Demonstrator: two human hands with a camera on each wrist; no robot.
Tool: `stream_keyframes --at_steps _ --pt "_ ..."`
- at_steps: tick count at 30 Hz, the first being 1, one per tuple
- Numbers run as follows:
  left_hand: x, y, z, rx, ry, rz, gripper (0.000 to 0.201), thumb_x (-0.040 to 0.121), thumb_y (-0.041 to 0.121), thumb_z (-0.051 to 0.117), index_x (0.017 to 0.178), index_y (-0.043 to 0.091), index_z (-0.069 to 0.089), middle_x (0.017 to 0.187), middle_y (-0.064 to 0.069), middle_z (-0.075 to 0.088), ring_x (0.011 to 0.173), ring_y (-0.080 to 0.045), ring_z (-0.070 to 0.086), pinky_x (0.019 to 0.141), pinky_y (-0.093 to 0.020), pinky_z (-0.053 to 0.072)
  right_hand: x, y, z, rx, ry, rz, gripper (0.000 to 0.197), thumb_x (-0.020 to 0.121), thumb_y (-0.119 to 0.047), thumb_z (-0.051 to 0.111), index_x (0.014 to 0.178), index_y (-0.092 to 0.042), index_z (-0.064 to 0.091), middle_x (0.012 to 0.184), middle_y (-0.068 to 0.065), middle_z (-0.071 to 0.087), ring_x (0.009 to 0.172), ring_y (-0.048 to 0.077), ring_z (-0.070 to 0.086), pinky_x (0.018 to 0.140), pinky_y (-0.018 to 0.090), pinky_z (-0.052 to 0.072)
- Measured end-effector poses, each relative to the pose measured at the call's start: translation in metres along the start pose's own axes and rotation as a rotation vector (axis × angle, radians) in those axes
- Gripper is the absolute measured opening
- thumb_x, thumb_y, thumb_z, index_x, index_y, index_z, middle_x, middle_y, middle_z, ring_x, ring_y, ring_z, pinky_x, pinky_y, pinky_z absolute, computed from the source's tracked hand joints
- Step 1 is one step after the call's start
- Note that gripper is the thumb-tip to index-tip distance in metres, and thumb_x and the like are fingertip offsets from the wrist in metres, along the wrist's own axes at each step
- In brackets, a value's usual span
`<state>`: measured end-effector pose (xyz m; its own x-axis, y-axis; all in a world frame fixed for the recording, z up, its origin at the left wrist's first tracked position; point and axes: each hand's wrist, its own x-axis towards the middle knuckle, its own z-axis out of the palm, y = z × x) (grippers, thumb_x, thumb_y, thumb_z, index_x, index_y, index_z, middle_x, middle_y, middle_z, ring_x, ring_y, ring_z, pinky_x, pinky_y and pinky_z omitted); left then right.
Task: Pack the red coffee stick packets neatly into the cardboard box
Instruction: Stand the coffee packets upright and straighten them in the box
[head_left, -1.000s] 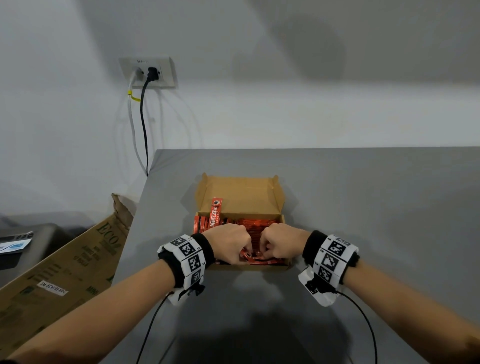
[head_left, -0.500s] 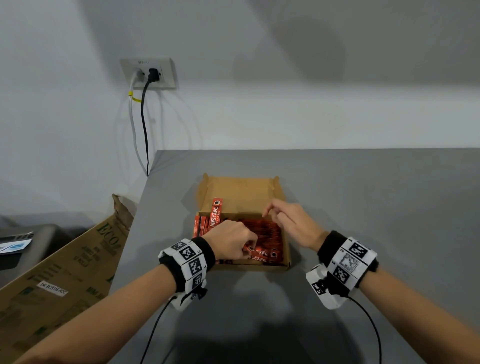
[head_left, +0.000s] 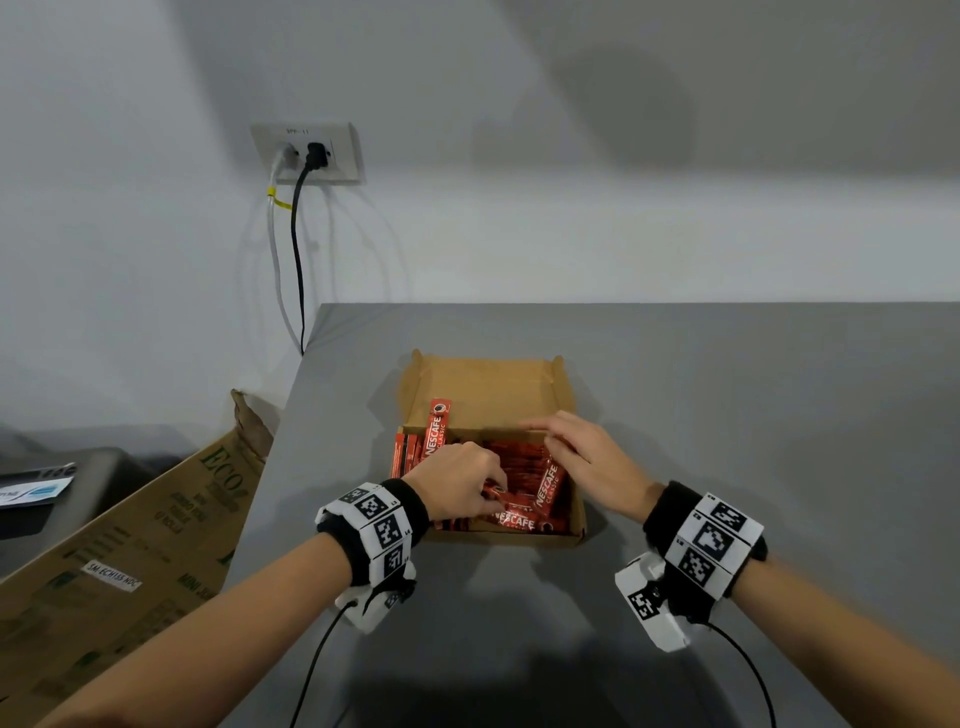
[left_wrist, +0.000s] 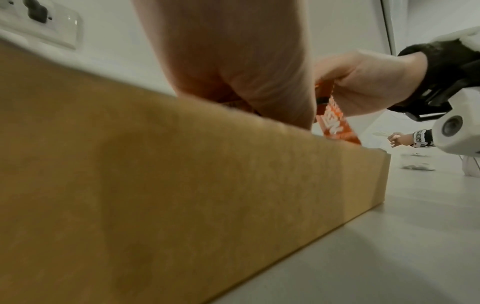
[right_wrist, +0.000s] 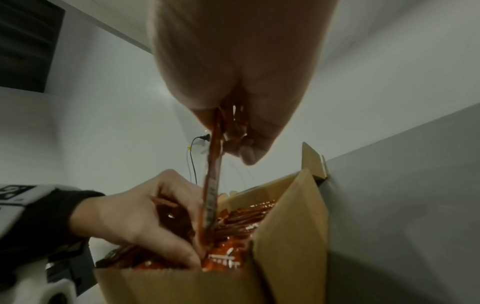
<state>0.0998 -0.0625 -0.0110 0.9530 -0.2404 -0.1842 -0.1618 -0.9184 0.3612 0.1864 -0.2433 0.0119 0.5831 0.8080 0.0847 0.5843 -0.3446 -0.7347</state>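
Note:
The open cardboard box (head_left: 519, 537) sits on the grey table, its lid folded back. Several red coffee stick packets (head_left: 511, 457) lie inside, and one packet (head_left: 436, 428) stands upright at the back left. My left hand (head_left: 491, 491) is curled over packets at the box's front left and grips them (right_wrist: 166, 207). My right hand (head_left: 563, 452) is over the right side and pinches one packet (head_left: 548, 483), which slants down into the box. In the right wrist view this packet (right_wrist: 211, 185) hangs edge-on from my fingers. The left wrist view shows mostly the box's front wall (left_wrist: 182, 185).
The grey table (head_left: 727, 415) stretches to the right and in front of the box. A large brown carton (head_left: 130, 545) leans beside the table's left edge. A wall socket (head_left: 306, 153) with cables is behind. Another person's banded hand (left_wrist: 397, 139) shows far off.
My right hand left the box's front edge, reached to the back right, and now holds one packet slanting over the right side. My left hand stayed on the front-left packets.

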Motion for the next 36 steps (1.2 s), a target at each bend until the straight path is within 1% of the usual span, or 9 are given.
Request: stream_keyframes --at_steps 3,6,9,12,15,20,24,33,36 --pt "0.0 0.001 0.001 0.009 0.005 -0.002 0.029 0.085 0.036 0.065 0.104 0.015 0.07 0.104 0.002 0.065 0.092 -0.015 0.061 0.082 -0.033 0.05 -0.006 0.006 0.003 -0.01 0.041 0.015 0.028 0.096 -0.008 0.046 0.119 -0.014 0.061 0.091 -0.008 0.053 0.086 -0.005 0.051 0.076 0.002 0.037" --pt "-0.001 0.004 0.002 0.078 -0.016 0.013 0.03 0.084 0.039 0.065 0.104 0.017 0.066 0.105 0.002 0.061 0.094 -0.016 0.058 0.081 -0.035 0.049 -0.012 0.014 0.006 -0.032 0.073 0.012 0.019 0.09 -0.011 0.058 0.105 -0.017 0.07 0.084 -0.011 0.056 0.081 -0.005 0.054 0.074 0.003 0.037" --pt "-0.002 0.004 0.004 0.077 0.003 0.021 0.027 0.083 0.037 0.066 0.101 0.018 0.062 0.106 0.003 0.061 0.094 -0.015 0.058 0.081 -0.035 0.049 -0.021 0.019 0.008 -0.068 0.015 -0.017 0.012 0.082 -0.013 0.069 0.092 -0.018 0.074 0.085 -0.019 0.055 0.083 -0.009 0.055 0.075 0.004 0.04" --pt "-0.003 0.003 0.004 0.092 0.001 0.035 0.026 0.083 0.036 0.065 0.103 0.019 0.062 0.104 0.003 0.061 0.093 -0.015 0.058 0.078 -0.034 0.05 -0.025 0.017 0.006 -0.132 -0.104 -0.015 0.01 0.078 -0.016 0.074 0.088 -0.018 0.074 0.086 -0.012 0.061 0.078 -0.003 0.055 0.073 0.007 0.043" --pt "-0.003 0.003 0.003 0.12 -0.009 0.04 0.026 0.083 0.035 0.064 0.104 0.019 0.063 0.104 0.003 0.061 0.093 -0.015 0.059 0.079 -0.034 0.05 -0.025 0.01 0.003 -0.275 -0.275 -0.018 0.017 0.079 -0.021 0.073 0.095 -0.015 0.072 0.089 -0.001 0.065 0.073 0.002 0.052 0.069 0.01 0.042" --pt "-0.002 0.002 0.004 0.126 0.009 0.035 0.024 0.085 0.036 0.062 0.099 0.017 0.063 0.103 0.003 0.06 0.092 -0.015 0.058 0.076 -0.029 0.048 -0.017 0.0 0.007 -0.531 -0.397 -0.054 0.016 0.087 -0.02 0.06 0.099 -0.013 0.067 0.097 0.001 0.063 0.096 0.013 0.053 0.08 0.02 0.038" --pt "-0.004 -0.002 0.004 0.097 0.046 -0.009 0.026 0.086 0.039 0.062 0.099 0.017 0.063 0.103 0.002 0.062 0.093 -0.015 0.058 0.076 -0.027 0.046 -0.011 0.001 0.011 -0.588 -0.367 -0.023 0.02 0.088 -0.024 0.06 0.105 -0.015 0.063 0.101 0.001 0.062 0.101 0.015 0.051 0.084 0.026 0.041" --pt "0.0 0.003 0.005 0.066 0.11 -0.054 0.02 0.086 0.031 0.059 0.097 0.015 0.062 0.102 0.0 0.064 0.093 -0.018 0.06 0.079 -0.033 0.051 -0.009 0.01 0.013 -0.623 -0.272 0.002 0.017 0.088 -0.027 0.06 0.094 -0.011 0.059 0.095 0.002 0.063 0.099 0.017 0.049 0.077 0.027 0.041" --pt "0.001 0.004 0.005 0.079 0.125 -0.034 0.027 0.084 0.042 0.06 0.095 0.017 0.062 0.097 0.003 0.066 0.089 -0.015 0.062 0.076 -0.032 0.05 -0.006 0.01 0.012 -0.648 -0.275 0.008 0.017 0.086 -0.027 0.063 0.092 -0.012 0.058 0.095 0.002 0.062 0.1 0.017 0.049 0.077 0.029 0.043"
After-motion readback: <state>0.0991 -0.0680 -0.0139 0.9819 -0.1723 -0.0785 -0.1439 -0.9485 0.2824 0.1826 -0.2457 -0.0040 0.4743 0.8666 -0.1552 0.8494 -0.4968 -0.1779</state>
